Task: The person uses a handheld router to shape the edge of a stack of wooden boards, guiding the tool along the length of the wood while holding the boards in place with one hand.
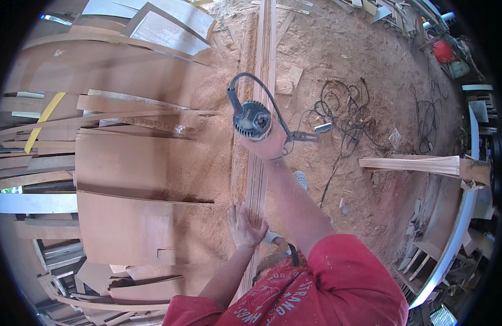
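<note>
A long, narrow wooden board with grooves along it runs from the top of the head view down beneath my body. My right hand grips a black handheld power router over the board, its cord looping up and back down past my wrist. My left hand rests on the board's left edge lower down, fingers apart and stretched forward. The router's base and bit are hidden under its body and my hand.
Wooden sheets and offcuts fill the left. Tangled cables lie on the sawdust-covered floor at right, near a bundle of thin strips. A red container stands at top right. My shoes show beside the board.
</note>
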